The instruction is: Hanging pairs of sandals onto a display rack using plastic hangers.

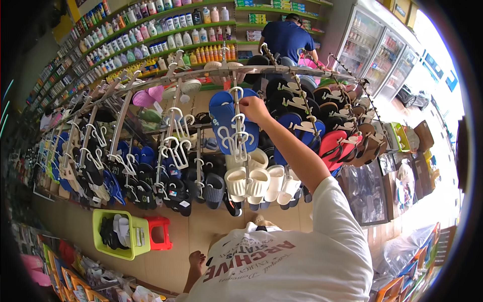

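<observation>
My right hand [254, 109] is raised to the central display arm, its fingers pinched at a pair of blue slippers [220, 108] beside the metal rod; exactly what the fingertips grip is partly hidden. White plastic hangers [238, 136] dangle over the blue pair. Below them hang white slides [235, 183]. My left hand [197, 261] is low by my side, fingers loosely curled and apart, holding nothing that I can see. Black sandals [282, 93] and red flip-flops [334, 148] crowd the rack to the right.
The metal rack [176, 70] spans ahead. A person in blue [284, 40] stands behind it near shelves of bottles [151, 32] and glass fridges [382, 55]. A green bin [99, 236] and red stool [162, 229] sit on the floor, lower left. Plastic-covered goods [402, 251] line the right.
</observation>
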The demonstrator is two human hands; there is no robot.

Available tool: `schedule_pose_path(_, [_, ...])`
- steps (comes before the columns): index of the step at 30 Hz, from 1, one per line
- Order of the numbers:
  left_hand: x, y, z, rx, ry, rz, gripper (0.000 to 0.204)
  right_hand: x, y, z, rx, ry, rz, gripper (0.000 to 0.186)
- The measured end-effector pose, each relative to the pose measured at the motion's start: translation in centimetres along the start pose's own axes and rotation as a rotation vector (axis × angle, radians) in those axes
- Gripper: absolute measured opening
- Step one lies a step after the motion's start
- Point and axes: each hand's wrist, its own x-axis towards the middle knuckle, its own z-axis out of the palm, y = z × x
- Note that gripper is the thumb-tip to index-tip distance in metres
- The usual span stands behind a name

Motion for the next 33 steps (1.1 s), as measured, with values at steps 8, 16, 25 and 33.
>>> schedule_pose_path(8, [3.8,-2.3,-5.3,-0.246,-0.513,-0.281,0.019,1.6,0.6,0.7,0.079,0.032,-0.034,0.022])
schedule_pose_path(16, [2.6,-5.9,-7.0,1.521,0.025,0.811,0.024,0.7,2.1,0.3,0.139,0.085,-0.052,0.022])
schedule_pose_path(25, [-1.4,-5.3,-4.9,-0.007,0.247,0.076,0.01,-7.6,-5.1,-3.6,0.441,0.291,-0.084,0.018])
schedule_pose_path(33, [-3.9,-7.1,-7.5,0.032,0.411,0.194,0.015,-18.6,-7.5,3.8,0.694,-0.444,-0.336,0.014])
